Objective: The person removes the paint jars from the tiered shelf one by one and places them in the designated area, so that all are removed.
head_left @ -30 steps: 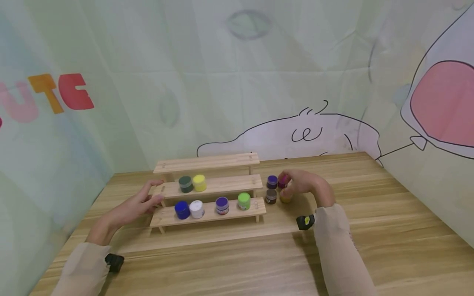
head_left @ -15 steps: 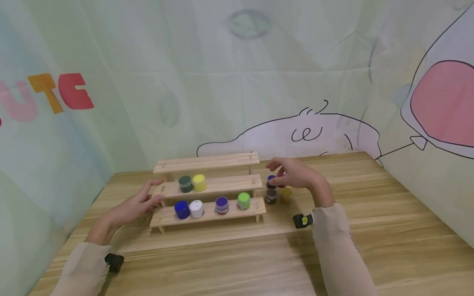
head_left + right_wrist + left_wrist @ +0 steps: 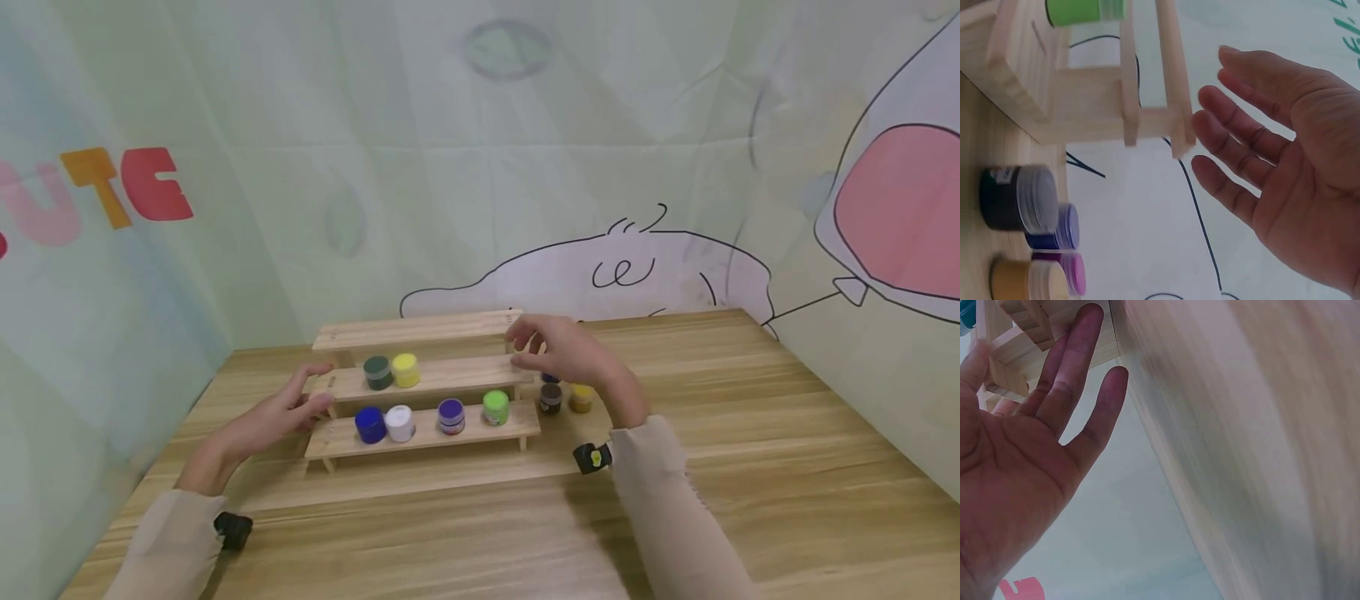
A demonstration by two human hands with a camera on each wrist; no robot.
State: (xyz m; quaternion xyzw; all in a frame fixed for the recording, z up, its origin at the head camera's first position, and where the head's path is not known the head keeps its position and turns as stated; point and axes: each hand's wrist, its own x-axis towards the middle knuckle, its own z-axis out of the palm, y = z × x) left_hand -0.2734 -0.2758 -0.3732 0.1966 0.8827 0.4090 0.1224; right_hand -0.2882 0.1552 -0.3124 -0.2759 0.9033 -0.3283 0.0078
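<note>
A three-tier wooden rack [image 3: 465, 373] stands on the table. My left hand [image 3: 262, 421] holds the left end of its middle shelf between thumb and index finger; the other fingers extend, as the left wrist view shows. My right hand [image 3: 566, 354] hangs at the rack's right end by the middle and top shelves, fingers loosely spread, nothing in it. Dark green [image 3: 378, 373] and yellow [image 3: 406, 371] paint jars sit on the middle shelf. The bottom shelf bears blue [image 3: 371, 425], white [image 3: 401, 424], purple [image 3: 452, 417] and light green [image 3: 496, 407] jars.
Right of the rack, brown [image 3: 551, 398] and ochre [image 3: 581, 397] jars stand on the table [image 3: 480, 533]. Behind them are a dark blue jar [image 3: 1063, 228] and a magenta jar [image 3: 1071, 272], mostly hidden by my right hand in the head view. A printed cloth [image 3: 420, 167] hangs behind.
My right hand has moved left from the magenta and ochre jars to the rack's right end, carrying nothing. The left hand keeps its place, and the jars stand where they were.
</note>
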